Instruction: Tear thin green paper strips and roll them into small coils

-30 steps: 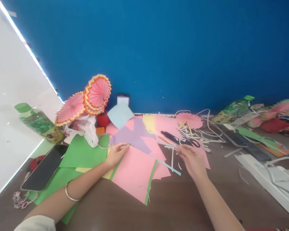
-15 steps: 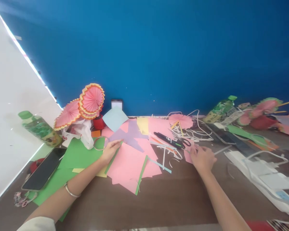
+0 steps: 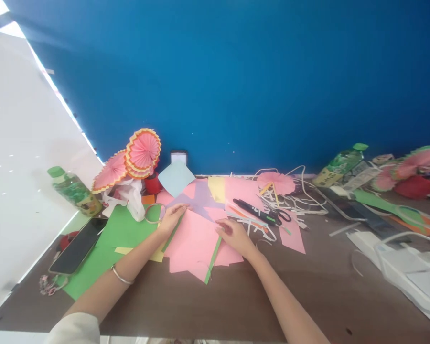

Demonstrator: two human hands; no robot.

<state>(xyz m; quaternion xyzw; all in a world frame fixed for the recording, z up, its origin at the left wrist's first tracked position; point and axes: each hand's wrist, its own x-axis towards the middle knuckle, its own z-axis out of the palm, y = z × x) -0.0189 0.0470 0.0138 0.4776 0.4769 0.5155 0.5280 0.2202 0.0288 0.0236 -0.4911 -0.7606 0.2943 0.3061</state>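
My left hand (image 3: 172, 218) rests with its fingers flat on the upper left edge of a pink paper sheet (image 3: 193, 241), beside a thin green strip. At the sheet's right edge my right hand (image 3: 234, 235) touches the paper with fingers spread, holding nothing that I can see. Black scissors (image 3: 260, 212) lie just beyond the right hand among white and coloured paper strips (image 3: 268, 224). A purple paper piece (image 3: 200, 200) sits behind the pink sheet.
Green paper sheets (image 3: 123, 231), a dark phone (image 3: 78, 245) and a clear tape ring (image 3: 155, 213) lie at left. Pink pleated paper fans (image 3: 136, 155) and a green-capped bottle (image 3: 75, 191) stand at the back left. Another bottle (image 3: 338, 166), white devices with cables (image 3: 397, 253) and more fans (image 3: 415, 165) crowd the right.
My right hand has come back left from beside the scissors onto the right edge of the pink sheet. The left hand stays on the sheet's upper left edge.
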